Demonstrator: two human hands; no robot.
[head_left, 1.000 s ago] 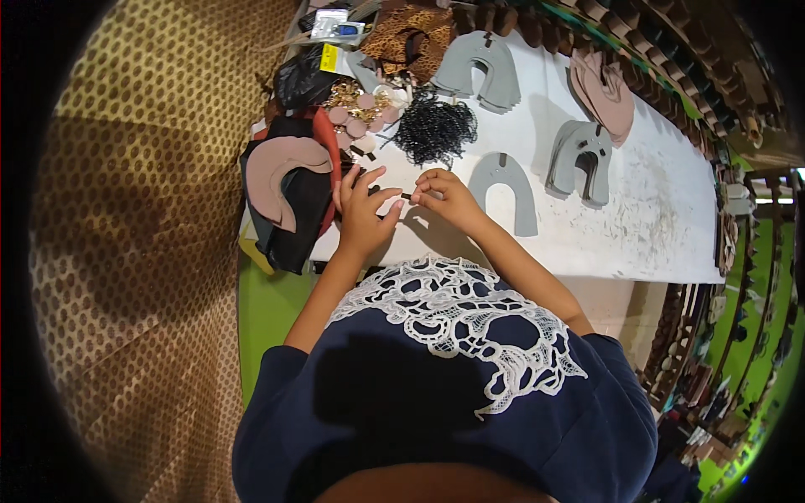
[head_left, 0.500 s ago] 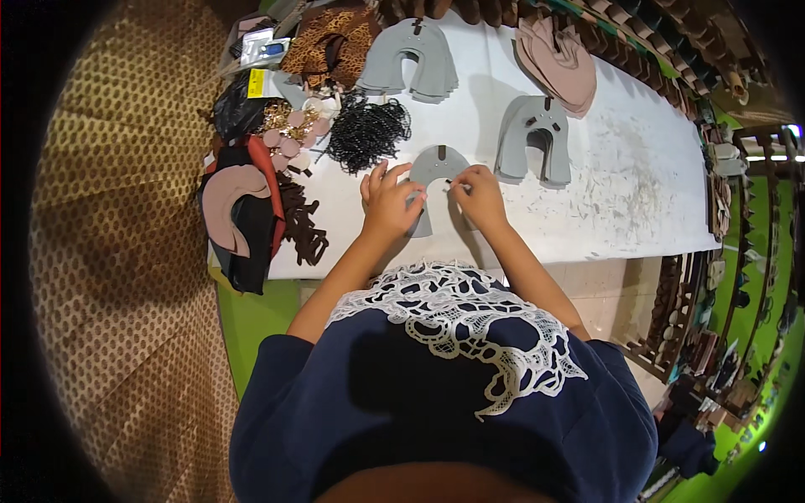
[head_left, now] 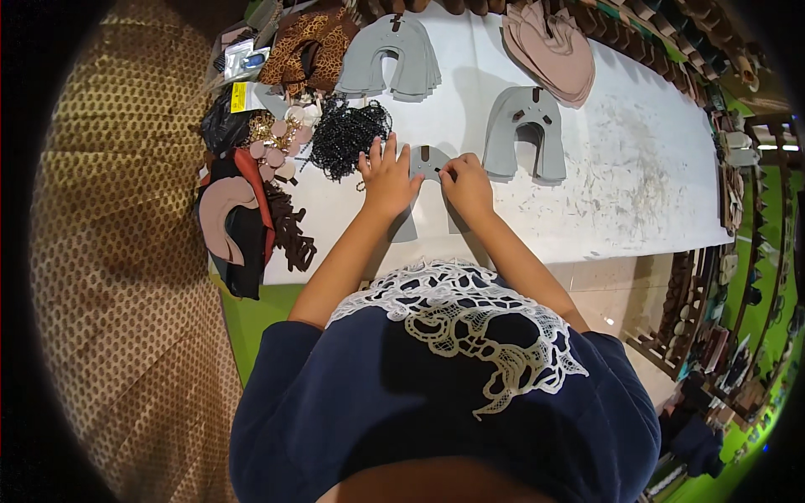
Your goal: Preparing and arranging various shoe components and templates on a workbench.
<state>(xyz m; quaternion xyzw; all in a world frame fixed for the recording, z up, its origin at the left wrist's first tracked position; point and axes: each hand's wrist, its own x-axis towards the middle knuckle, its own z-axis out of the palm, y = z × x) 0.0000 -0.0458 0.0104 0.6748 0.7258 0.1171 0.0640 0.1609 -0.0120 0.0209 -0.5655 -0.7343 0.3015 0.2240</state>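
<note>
A grey U-shaped cut piece (head_left: 433, 157) lies on the white table in front of me, with a dark brown tab (head_left: 425, 153) at the top of its curve. My left hand (head_left: 388, 183) rests over its left side, fingers stretched and apart, holding nothing. On the right side of the curve, my right hand (head_left: 468, 186) is pinched around a small dark strip at its fingertips, touching the grey piece. The fingers partly hide this strip. To the right sits a stack of similar grey pieces (head_left: 500, 138) with dark tabs on top.
Another grey stack (head_left: 355, 65) lies at the back, near leopard-print pieces (head_left: 293, 44). Black cords (head_left: 348, 134) bunch beside my left hand, with brown strips (head_left: 289, 235) farther left. Pink pieces (head_left: 547, 59) lie back right. Rows of shoes line the far edge.
The view has shifted slightly. My right hand has moved in closer to the top of the grey piece's curve, and my left fingers have straightened.
</note>
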